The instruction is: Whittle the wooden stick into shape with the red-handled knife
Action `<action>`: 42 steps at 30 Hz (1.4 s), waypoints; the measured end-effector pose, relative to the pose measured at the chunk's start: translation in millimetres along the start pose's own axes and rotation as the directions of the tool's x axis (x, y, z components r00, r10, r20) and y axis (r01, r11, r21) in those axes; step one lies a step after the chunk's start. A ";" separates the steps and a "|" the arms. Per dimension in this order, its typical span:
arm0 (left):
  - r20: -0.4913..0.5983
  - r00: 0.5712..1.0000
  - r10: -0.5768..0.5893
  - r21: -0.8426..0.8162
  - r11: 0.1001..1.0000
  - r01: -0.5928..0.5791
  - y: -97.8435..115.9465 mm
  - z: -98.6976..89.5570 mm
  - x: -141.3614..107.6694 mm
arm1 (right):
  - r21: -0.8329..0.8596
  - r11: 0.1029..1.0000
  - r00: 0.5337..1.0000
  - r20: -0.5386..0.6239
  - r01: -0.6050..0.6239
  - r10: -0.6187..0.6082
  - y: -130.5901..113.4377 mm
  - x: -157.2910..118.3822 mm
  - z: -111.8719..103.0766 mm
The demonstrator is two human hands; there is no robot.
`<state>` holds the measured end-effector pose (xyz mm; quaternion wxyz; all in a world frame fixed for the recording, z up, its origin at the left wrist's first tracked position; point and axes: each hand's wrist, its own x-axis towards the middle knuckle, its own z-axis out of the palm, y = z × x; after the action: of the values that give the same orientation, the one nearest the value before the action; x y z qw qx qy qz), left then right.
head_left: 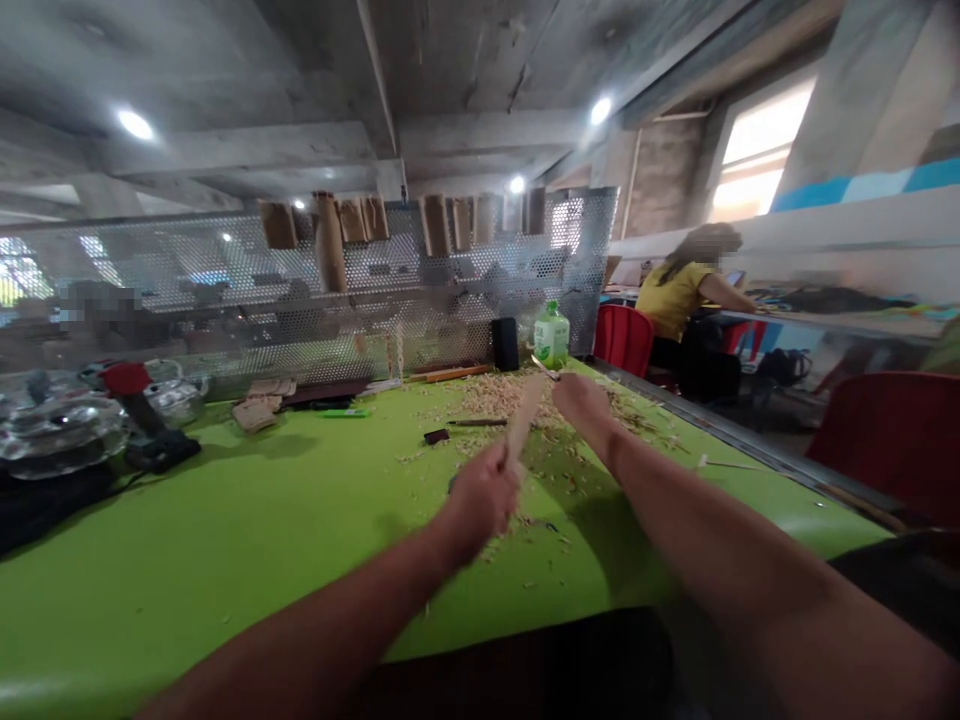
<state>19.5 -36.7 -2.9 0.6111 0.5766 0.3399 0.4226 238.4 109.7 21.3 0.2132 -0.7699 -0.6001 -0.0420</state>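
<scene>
Starting at the far left of the lime-green desk, we've got stacked clear glassware and beside it a red-topped dark device, standing on a black base. Moving along, there's a little heap of pale wood offcuts, then a green marker-like stick, though it's too small to call for sure. Behind it all runs a perforated metal screen, with brown paper pieces hanging along its top edge.

Now to the action at centre desk! The left hand has a clenched grip on the lower end of a pale wooden strip, which is tilted up and held clear of the desk. Just beyond it, a dark-handled tool lies on the desk among a big scatter of wood shavings. The right hand is clenched too, grasping a small knife, its blade poking out just beside the top of the strip. Behind them stand a black cylinder and a green-capped plastic bottle.

Over on the right, a person in a yellow top sits at another desk, with a red chair nearby and a second red chair closer in.
</scene>
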 end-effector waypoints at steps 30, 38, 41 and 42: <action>-0.123 0.992 0.037 -0.241 0.968 -0.066 15.7 -34.6 33.7 | -0.061 0.882 0.884 0.063 0.467 -0.464 -78.4 -76.6 5.2; -0.280 0.960 0.006 -0.149 0.988 -0.050 13.0 -31.8 36.2 | -0.093 0.843 0.848 0.103 0.529 -0.520 -81.6 -79.1 4.8; -0.250 0.968 -0.003 -0.124 0.992 -0.028 11.6 -27.1 30.1 | -0.076 0.876 0.879 0.064 0.477 -0.473 -78.2 -70.9 6.1; -0.220 0.976 -0.008 -0.122 0.992 -0.019 11.1 -25.5 27.6 | -0.073 0.891 0.894 0.043 0.449 -0.447 -76.4 -67.8 6.1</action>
<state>6.4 -1.3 7.5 0.6030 0.4885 0.3769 0.5056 146.6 65.0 15.3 0.1590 -0.6195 -0.7616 -0.1046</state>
